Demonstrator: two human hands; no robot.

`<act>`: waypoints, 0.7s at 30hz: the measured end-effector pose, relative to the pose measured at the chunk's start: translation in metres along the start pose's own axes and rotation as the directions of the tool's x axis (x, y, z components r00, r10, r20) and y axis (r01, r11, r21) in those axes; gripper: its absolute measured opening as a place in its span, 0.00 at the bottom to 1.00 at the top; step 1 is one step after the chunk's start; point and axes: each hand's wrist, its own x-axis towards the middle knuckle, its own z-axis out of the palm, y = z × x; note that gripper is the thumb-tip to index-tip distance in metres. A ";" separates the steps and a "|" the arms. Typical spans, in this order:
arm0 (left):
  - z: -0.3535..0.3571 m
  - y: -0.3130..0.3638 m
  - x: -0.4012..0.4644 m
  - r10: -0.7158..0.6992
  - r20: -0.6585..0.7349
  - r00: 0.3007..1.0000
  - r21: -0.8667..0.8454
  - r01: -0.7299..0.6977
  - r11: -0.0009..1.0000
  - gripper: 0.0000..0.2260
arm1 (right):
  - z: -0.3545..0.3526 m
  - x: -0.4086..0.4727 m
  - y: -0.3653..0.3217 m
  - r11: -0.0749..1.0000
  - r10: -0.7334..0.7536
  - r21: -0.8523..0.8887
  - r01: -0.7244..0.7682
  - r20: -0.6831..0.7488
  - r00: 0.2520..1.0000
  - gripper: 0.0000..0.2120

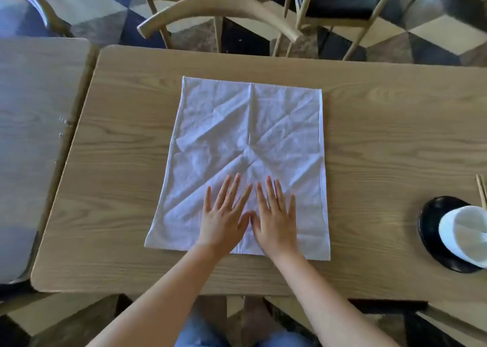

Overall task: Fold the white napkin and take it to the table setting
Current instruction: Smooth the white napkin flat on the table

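A: What is seen on the tabletop (110,162)?
B: The white napkin (245,135) is spread flat, creased. The left hand (224,215) and right hand (275,216) are pressed on its near edge, fingers splayed, nothing grasped.
A: Further right?
B: A white bowl (465,234) is set on a black plate (432,220).

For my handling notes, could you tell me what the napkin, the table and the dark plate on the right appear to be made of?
White napkin: looks like woven cloth, matte, since it holds soft creases and has a hemmed edge.
Table: a wood-grain surface, smooth and low-sheen; whether solid wood or laminate cannot be told.
Dark plate: probably glazed ceramic, since it is black and glossy with light reflections.
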 end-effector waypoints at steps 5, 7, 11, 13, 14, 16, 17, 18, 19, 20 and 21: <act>0.010 -0.033 -0.010 0.042 0.074 0.996 0.005 -0.043 0.999 0.27 | 0.014 -0.011 0.028 0.999 -0.041 -0.024 0.042 0.051 0.998 0.27; 0.003 -0.060 -0.012 -0.037 0.072 0.997 0.012 0.036 0.999 0.28 | 0.008 -0.017 0.058 0.998 0.021 -0.052 -0.019 0.049 0.999 0.27; -0.012 -0.106 -0.009 -0.314 0.028 0.949 0.037 0.313 0.949 0.33 | -0.006 -0.015 0.100 0.966 0.248 -0.077 -0.248 -0.016 0.969 0.29; -0.017 -0.099 0.007 -0.371 -0.021 0.928 0.020 0.371 0.928 0.33 | -0.011 0.003 0.086 0.959 0.264 -0.082 -0.272 -0.098 0.960 0.29; -0.018 -0.090 0.020 -0.334 -0.039 0.942 0.009 0.335 0.942 0.32 | -0.012 0.016 0.072 0.973 0.210 -0.072 -0.220 -0.127 0.969 0.28; -0.016 -0.064 0.050 -0.144 -0.052 0.988 0.004 0.145 0.989 0.28 | -0.010 0.048 0.041 0.998 0.047 -0.029 -0.051 -0.141 0.989 0.27; -0.014 -0.052 0.065 -0.043 -0.051 0.998 0.014 0.044 0.999 0.26 | -0.007 0.064 0.028 1.000 -0.015 -0.008 0.014 -0.137 0.990 0.26; -0.011 -0.043 0.079 0.026 -0.042 0.999 0.016 -0.026 1.000 0.25 | -0.003 0.081 0.017 0.999 -0.042 0.014 0.044 -0.123 0.991 0.26; -0.007 -0.037 0.091 0.069 -0.028 0.997 0.017 -0.069 0.998 0.24 | 0.001 0.095 0.011 0.999 -0.041 0.026 0.044 -0.112 0.993 0.26; -0.003 -0.036 0.103 0.095 -0.004 0.995 0.019 -0.095 0.995 0.24 | 0.005 0.108 0.010 0.999 -0.022 0.024 0.024 -0.096 0.995 0.26; 0.000 -0.038 0.113 0.115 0.021 0.993 0.025 -0.115 0.993 0.24 | 0.008 0.118 0.012 1.000 -0.002 0.011 0.003 -0.074 0.997 0.25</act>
